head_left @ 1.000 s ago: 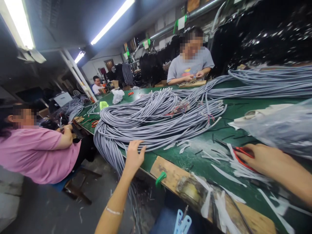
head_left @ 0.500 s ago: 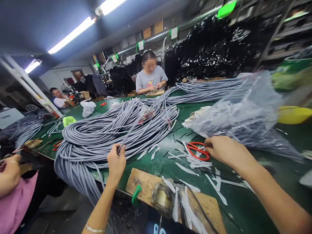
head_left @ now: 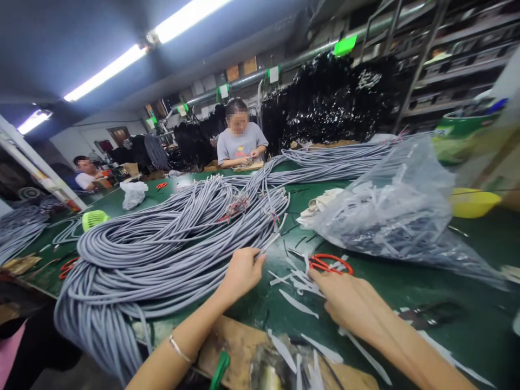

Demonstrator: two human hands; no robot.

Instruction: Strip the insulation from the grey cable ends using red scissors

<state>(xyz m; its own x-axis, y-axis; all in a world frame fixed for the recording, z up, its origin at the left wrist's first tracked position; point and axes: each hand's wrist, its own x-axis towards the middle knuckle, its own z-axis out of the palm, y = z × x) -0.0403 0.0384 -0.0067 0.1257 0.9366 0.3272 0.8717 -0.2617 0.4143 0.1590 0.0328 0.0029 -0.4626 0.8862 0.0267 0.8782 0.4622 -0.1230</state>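
My left hand is closed around a grey cable near its pale end, which points up and to the right. Beneath and behind it lies a big coiled bundle of grey cables. My right hand has its fingers together over a scatter of white strips. One strip shows right at its fingertips, but whether they grip it is unclear. Just beyond that hand, red-handled scissors lie on the table.
A clear plastic bag full of scraps stands to the right, beside a folded pale cloth. At the front edge is a wooden board with a green clamp. A co-worker sits across the green table.
My left hand has moved right with the cable, bringing its end over the table. The right hand has come left and down, away from the scissors' handles. My view has shifted right.
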